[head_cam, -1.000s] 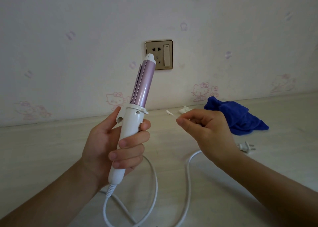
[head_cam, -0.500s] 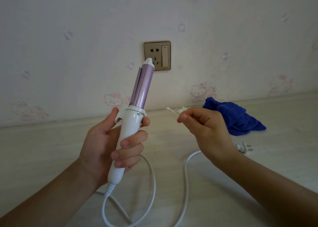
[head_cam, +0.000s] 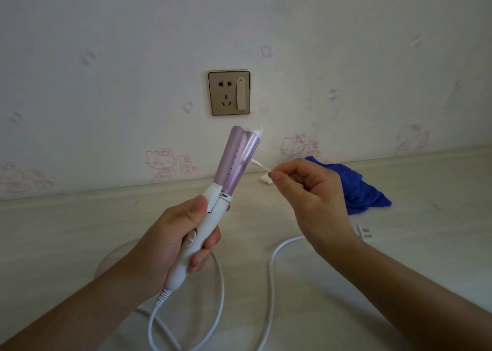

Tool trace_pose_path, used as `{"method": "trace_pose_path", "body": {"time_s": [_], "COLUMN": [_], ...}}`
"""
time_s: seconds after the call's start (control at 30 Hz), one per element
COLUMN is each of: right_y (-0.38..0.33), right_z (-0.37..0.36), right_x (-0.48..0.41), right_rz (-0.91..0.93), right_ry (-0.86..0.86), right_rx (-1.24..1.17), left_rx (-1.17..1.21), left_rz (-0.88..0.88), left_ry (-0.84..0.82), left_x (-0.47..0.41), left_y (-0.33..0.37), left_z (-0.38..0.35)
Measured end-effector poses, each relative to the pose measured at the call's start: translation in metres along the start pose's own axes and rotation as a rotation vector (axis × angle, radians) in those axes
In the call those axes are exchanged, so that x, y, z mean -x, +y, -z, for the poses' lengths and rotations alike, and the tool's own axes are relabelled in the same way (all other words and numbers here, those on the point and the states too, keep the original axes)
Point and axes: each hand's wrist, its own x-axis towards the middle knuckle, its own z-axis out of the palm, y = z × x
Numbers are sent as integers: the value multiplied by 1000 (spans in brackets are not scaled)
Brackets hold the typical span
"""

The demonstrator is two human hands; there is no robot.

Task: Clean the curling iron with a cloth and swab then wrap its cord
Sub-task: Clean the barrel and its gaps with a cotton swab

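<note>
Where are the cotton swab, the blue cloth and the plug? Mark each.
cotton swab [head_cam: 259, 165]: head view, on its thin stick.
blue cloth [head_cam: 356, 188]: head view, on its bunched middle.
plug [head_cam: 361, 231]: head view, on its white body.

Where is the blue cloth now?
In the head view the blue cloth lies on the table at the right, by the wall, behind the right hand and beyond the plug.

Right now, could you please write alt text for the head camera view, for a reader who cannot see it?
A person's left hand holds a purple curling iron while the right hand pinches a cotton swab, tip at the barrel's edge. A blue cloth, the loose cord and its unplugged plug lie on the surface below a wall socket.
</note>
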Motion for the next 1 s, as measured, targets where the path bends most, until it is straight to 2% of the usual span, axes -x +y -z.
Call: {"method": "trace_pose_path", "body": {"time_s": [0.17, 0.4, 0.57, 0.73, 0.87, 1.0], "right_y": [-3, -3, -3, -2, -3, -3], "right_z": [1, -11, 2, -14, -1, -8], "right_x": [-1, 12, -1, 16, 0, 9], "right_rz": [22, 40, 24, 46, 27, 52], "right_ry": [-4, -134, 22, -138, 2, -83], "right_rx": [56, 132, 125, 188, 135, 174], "left_rx": [-109, -128, -247, -179, -137, -127], "left_rz": [-27, -43, -78, -41, 37, 47], "left_ry": [26, 71, 58, 75, 31, 36], "left_x": [3, 2, 3, 4, 7, 6], "left_y": [-5, 0, 0, 0, 0, 1], "left_z": [-4, -4, -4, -4, -6, -9]}}
